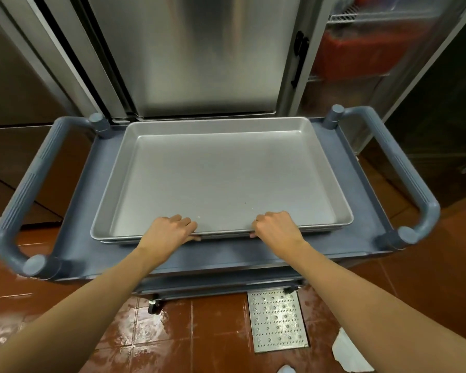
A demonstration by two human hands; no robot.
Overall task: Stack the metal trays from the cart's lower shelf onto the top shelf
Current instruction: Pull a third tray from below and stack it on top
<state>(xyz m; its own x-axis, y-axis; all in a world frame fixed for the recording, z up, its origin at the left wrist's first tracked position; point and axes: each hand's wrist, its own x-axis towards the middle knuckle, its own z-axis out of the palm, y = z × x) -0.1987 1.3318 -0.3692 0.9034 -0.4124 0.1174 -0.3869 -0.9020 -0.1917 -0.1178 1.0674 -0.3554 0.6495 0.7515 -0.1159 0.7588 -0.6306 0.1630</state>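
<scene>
A large empty metal tray (pixel 221 173) lies on the top shelf (pixel 226 254) of a grey-blue cart, nested on at least one more tray whose rim shows beneath it. My left hand (pixel 170 228) grips the tray's near rim left of centre, fingers curled over the edge and thumb under it. My right hand (pixel 276 227) holds the same rim right of centre in the same way. The lower shelf (pixel 221 285) shows only as a thin edge below the top one; what it carries is hidden.
Thick grey handles stand at the cart's left (pixel 24 197) and right (pixel 404 168) ends. A steel fridge door (pixel 194 55) rises just behind the cart. The red tile floor is wet, with a metal drain cover (pixel 277 320) and a caster (pixel 154 306) near my feet.
</scene>
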